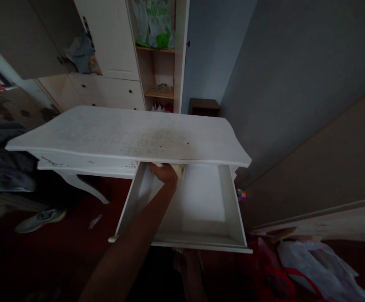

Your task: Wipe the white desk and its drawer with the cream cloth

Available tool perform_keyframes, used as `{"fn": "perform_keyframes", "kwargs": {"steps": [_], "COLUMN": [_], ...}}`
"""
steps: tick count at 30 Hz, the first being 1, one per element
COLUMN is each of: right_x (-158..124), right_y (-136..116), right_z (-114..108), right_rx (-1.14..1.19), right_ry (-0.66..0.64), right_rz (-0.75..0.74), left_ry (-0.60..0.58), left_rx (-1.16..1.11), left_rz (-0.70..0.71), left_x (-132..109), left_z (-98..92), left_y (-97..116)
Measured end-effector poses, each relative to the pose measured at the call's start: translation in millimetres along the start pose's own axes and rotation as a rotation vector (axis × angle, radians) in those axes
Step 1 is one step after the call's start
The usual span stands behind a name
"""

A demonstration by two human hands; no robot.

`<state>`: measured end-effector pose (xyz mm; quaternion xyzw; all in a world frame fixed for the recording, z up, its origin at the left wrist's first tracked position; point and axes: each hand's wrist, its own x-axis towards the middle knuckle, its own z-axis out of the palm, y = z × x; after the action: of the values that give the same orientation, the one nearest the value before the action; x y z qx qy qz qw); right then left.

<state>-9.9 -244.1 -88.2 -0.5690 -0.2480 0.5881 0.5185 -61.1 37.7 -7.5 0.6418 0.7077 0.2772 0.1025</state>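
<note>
A white drawer (198, 197) is pulled out from a white desk (113, 130). My left hand (163, 173) reaches into the drawer near its back, closed on a cream cloth (178, 171) pressed against the drawer bottom. Part of that hand and cloth is hidden under the desk top's edge. Below the drawer's front panel is my right hand (184, 261), dim and partly covered by the panel. Its fingers look curled against the front of the drawer. Grey-brown smudges and a few dark specks mark the desk top above.
Behind the desk stands a white wardrobe (113, 37) with shelves holding plastic bags (157, 25). A shoe (40, 220) lies on the dark red floor at left, near dark clothes (3, 155). A red bag (273, 277) and a white plastic bag (320, 268) lie at right.
</note>
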Motion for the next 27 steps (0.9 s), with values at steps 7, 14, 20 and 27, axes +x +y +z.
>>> {"fn": "perform_keyframes", "kwargs": {"steps": [7, 14, 20, 27], "right_x": [-2.1, -3.1, -2.0, 1.4], "right_y": [-9.2, -13.7, -12.7, -7.5], "right_z": [-5.0, -6.2, -4.5, -2.1], "right_rx": [-0.097, -0.177, -0.201, -0.181], "right_ry": [-0.004, -0.020, -0.020, -0.020], "right_rz": [0.004, 0.014, 0.023, 0.031], "left_ry": [0.384, 0.115, -0.353, -0.584], "left_rx": [-0.474, -0.803, -1.052, -0.987], "left_rz": [-0.446, -0.234, -0.030, 0.132], "left_x": [-19.2, -50.3, -64.8, -59.2], "left_z": [17.1, 49.1, 67.9, 56.5], "left_y": [38.2, 83.6, 118.6, 104.1]}}
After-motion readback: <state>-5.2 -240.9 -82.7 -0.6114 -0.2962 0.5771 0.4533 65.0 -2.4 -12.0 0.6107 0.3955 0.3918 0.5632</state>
